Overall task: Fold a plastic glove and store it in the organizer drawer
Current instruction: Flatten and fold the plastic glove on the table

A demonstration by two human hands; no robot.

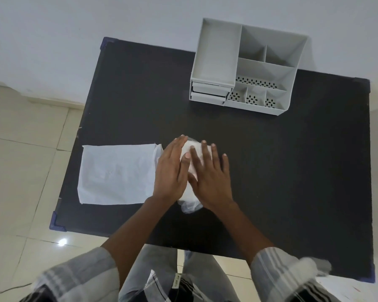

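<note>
A translucent plastic glove [190, 204] lies on the black table [292, 171], mostly hidden under my hands; its crumpled cuff end sticks out toward me. My left hand [171, 171] lies flat on the glove's left side, fingers together. My right hand [209, 173] presses flat on the right side, fingers spread. The two hands touch at the thumbs. The grey organizer [247, 68] stands at the table's far edge, its two small drawers [209, 92] at the front left, pushed in or nearly so.
A flat white packet of plastic sheets [116, 174] lies on the table just left of my left hand. The table has blue corner guards [57, 221]. Tiled floor lies to the left, a wall behind the organizer.
</note>
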